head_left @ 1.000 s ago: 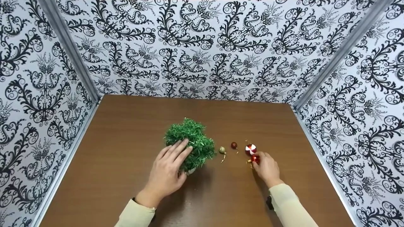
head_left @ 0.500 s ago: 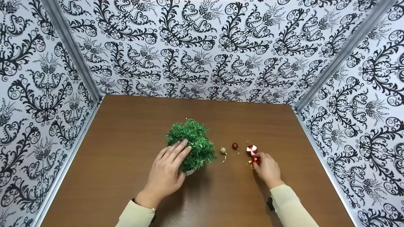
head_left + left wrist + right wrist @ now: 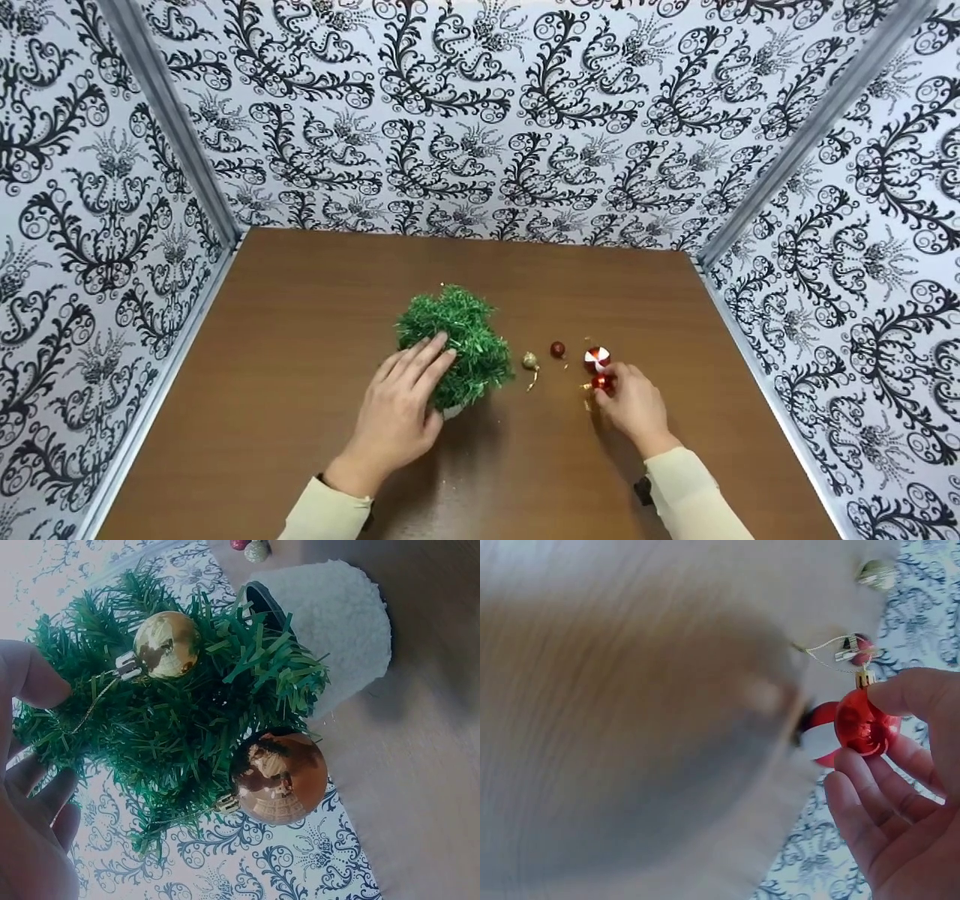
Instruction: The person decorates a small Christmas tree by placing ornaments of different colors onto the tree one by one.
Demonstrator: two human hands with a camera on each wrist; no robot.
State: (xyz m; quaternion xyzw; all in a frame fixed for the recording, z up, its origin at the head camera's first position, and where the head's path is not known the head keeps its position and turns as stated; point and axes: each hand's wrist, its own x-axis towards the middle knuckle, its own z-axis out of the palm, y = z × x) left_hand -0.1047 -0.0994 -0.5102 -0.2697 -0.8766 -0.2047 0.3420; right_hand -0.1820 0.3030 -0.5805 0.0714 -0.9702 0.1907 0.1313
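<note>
A small artificial Christmas tree (image 3: 472, 352) with green tinsel-like branches stands in a fuzzy white pot (image 3: 341, 634). Over its upper branches lies my left hand (image 3: 401, 409), fingers extended, with the thumb (image 3: 41, 679) apart from the others. A gold bauble (image 3: 169, 645) and a copper-coloured bauble (image 3: 279, 776) hang on the side toward the left wrist camera. My right hand (image 3: 636, 403) pinches a shiny red bauble (image 3: 864, 722) between thumb and fingertips, its gold cap and string loop (image 3: 829, 649) pointing away from the palm. Right beside it is a red-and-white striped bauble (image 3: 598, 358).
Between the tree and my right hand, a small gold bauble (image 3: 529, 361) and a dark red bauble (image 3: 557, 349) lie on the brown wooden table (image 3: 322, 300). Black-and-white patterned walls (image 3: 465, 150) enclose the table at the back and both sides.
The red bauble has turned slightly in my right fingers and shifted a little to the left. My left hand stays on the tree.
</note>
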